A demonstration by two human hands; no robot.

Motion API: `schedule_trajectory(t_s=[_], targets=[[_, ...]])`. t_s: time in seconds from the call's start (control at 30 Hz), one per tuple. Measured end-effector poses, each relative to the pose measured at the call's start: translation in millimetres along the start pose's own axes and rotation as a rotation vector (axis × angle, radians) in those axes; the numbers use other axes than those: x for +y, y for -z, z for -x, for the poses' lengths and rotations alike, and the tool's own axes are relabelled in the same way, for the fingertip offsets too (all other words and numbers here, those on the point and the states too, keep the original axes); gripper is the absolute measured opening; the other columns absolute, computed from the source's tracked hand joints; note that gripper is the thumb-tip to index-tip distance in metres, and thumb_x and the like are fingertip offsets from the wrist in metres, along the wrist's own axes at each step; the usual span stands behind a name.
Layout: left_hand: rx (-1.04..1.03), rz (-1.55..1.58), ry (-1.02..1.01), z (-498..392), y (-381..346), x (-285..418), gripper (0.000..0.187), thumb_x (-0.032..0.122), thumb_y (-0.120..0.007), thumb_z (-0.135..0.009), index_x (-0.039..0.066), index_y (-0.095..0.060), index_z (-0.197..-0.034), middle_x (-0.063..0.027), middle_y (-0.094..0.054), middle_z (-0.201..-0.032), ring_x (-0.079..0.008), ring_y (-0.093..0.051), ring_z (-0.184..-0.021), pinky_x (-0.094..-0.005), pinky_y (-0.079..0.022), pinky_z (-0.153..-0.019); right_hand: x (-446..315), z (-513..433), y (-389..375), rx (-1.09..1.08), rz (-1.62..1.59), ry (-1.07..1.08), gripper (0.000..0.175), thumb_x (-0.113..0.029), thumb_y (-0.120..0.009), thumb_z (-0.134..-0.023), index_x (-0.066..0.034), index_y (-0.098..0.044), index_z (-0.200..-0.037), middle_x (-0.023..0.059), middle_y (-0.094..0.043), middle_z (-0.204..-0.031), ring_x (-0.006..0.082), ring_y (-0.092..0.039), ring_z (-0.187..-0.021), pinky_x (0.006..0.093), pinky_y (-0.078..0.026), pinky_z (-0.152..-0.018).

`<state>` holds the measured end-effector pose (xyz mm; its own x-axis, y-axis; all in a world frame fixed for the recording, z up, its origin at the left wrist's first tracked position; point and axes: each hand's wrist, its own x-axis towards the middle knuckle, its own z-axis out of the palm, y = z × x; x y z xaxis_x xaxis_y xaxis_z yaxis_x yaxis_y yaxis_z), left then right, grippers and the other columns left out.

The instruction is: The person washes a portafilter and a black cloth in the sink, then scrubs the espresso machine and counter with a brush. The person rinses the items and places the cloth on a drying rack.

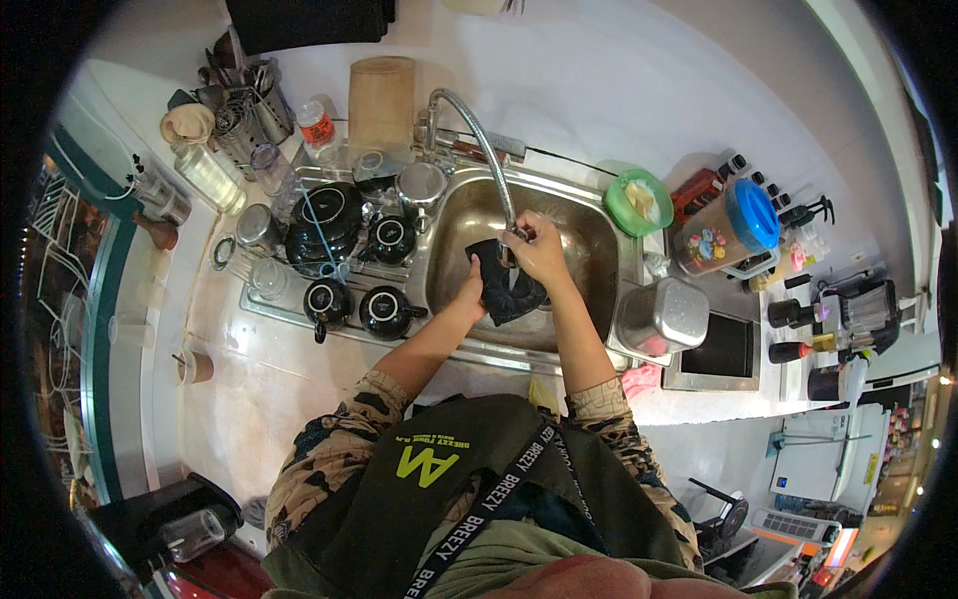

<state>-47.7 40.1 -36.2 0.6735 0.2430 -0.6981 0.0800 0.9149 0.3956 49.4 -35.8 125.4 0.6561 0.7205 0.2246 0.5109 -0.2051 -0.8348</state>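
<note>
My left hand (471, 293) grips the side of a black angular object (500, 288), which looks like a small container or a folded cloth; I cannot tell which. It is held over the stainless steel sink basin (587, 292). My right hand (540, 251) closes around the end of a flexible metal faucet (479, 127), just above the black object. A pale streak below the faucet's end looks like running water. The fingers and the faucet head hide part of the black object.
Upturned black cups (391, 311) and stacked black bowls (323, 217) crowd the drainboard on the left. A green bowl (629, 213), a blue-lidded pitcher (726, 232) and a metal container (662, 314) stand right of the basin. Behind it stands a tall tan container (382, 105).
</note>
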Motion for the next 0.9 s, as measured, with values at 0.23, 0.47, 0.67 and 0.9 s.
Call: schedule_trajectory(t_s=[0.23, 0.47, 0.67, 0.9], targets=[[-0.055, 0.064, -0.009, 2, -1, 3, 0.082, 0.071, -0.036, -0.088, 0.011, -0.036, -0.144, -0.0121, -0.046, -0.141, -0.0290, -0.046, -0.128, -0.0457, -0.038, -0.105, 12, -8, 11, 0.009, -0.002, -0.082, 0.028, -0.018, -0.076, -0.069, -0.0015, -0.056, -0.079, 0.0119, -0.053, -0.079, 0.0245, -0.054, -0.070, 0.0360, -0.044, -0.065], [-0.041, 0.087, -0.010, 20, -11, 7, 0.087, 0.074, -0.034, -0.087, 0.010, -0.034, -0.145, -0.0130, -0.042, -0.145, -0.0298, -0.042, -0.132, -0.0476, -0.035, -0.107, 23, -22, 17, 0.175, 0.112, -0.017, 0.031, -0.020, -0.071, -0.072, -0.0021, -0.059, -0.094, 0.0148, -0.055, -0.083, 0.0293, -0.056, -0.074, 0.0390, -0.046, -0.069], [-0.143, 0.221, -0.059, -11, 9, -1, 0.088, 0.075, -0.033, -0.086, 0.011, -0.033, -0.146, -0.0130, -0.040, -0.146, -0.0310, -0.041, -0.132, -0.0482, -0.034, -0.108, 59, -6, 5, 0.323, -0.484, -0.099, 0.034, -0.034, -0.060, -0.091, -0.0076, -0.058, -0.113, 0.0071, -0.061, -0.095, 0.0206, -0.058, -0.079, 0.0349, -0.046, -0.069], [-0.008, 0.139, -0.035, 8, -6, 4, 0.091, 0.076, -0.035, -0.085, 0.009, -0.031, -0.147, -0.0135, -0.038, -0.147, -0.0318, -0.040, -0.133, -0.0483, -0.034, -0.109, 131, 21, 1, 0.317, -0.734, -0.735, 0.032, -0.041, -0.046, -0.098, -0.0111, -0.057, -0.095, 0.0006, -0.059, -0.079, 0.0149, -0.053, -0.064, 0.0322, -0.040, -0.055]])
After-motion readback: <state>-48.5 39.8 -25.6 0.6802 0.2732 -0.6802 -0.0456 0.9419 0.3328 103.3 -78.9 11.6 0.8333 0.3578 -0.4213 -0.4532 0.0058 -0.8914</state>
